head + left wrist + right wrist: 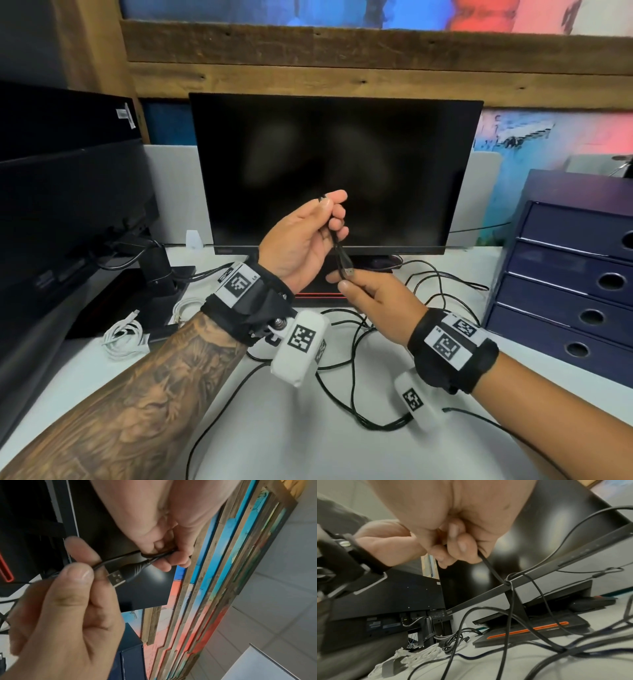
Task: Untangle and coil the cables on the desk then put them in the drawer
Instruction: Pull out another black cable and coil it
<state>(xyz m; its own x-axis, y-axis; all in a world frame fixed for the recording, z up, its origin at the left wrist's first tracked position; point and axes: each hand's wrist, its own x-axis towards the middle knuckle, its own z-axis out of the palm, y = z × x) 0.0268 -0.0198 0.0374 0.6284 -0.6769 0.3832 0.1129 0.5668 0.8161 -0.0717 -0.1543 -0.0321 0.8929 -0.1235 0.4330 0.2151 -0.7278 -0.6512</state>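
A long black USB cable (356, 346) lies tangled on the white desk (308, 445). My left hand (329, 204) is raised in front of the monitor and pinches a folded stretch of the cable between thumb and fingers. From there the cable hangs down to its USB plug (347, 271). My right hand (346, 282) pinches the cable just beside that plug. In the left wrist view the plug (118, 577) sticks out between the left hand (164, 553) and the right hand (85, 569). In the right wrist view the fingers (462, 547) curl round the cable (489, 566).
A dark monitor (335, 171) stands behind the hands, a second screen (68, 192) at the left. White cables (125, 337) lie at the left of the desk. A dark blue drawer unit (565, 274) with several closed drawers stands at the right.
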